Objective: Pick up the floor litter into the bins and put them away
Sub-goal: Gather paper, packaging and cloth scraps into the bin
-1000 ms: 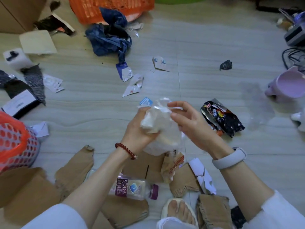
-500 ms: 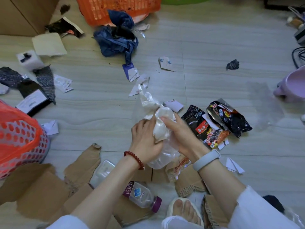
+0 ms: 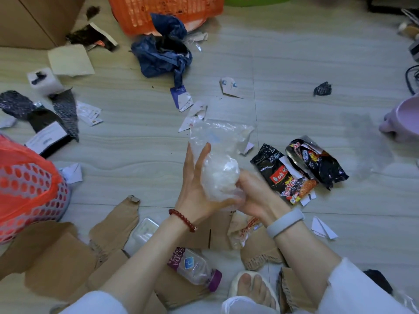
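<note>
Both hands hold a clear plastic bag (image 3: 218, 155) with crumpled white stuff inside, above the floor. My left hand (image 3: 195, 189) cups its left side, fingers spread upward. My right hand (image 3: 254, 193) grips the bag's lower right end. A perforated bin with an orange-red liner (image 3: 27, 189) stands at the left edge. An orange basket (image 3: 165, 10) sits at the top. Litter lies all around: black snack wrappers (image 3: 301, 168), a soda bottle (image 3: 195, 268), torn cardboard (image 3: 59, 257), paper scraps (image 3: 192, 116).
A crumpled blue bag (image 3: 161, 53) lies below the orange basket. A cardboard box (image 3: 38, 19) stands top left. A pink tub (image 3: 405, 118) and cables sit at the right edge. My sandalled foot (image 3: 254, 288) is at the bottom. A small black scrap (image 3: 322, 89) lies far right.
The white wad has gone down into the clear bag, whose open top now stands up flat. My left hand has opened along the bag's side; the view shifted slightly.
</note>
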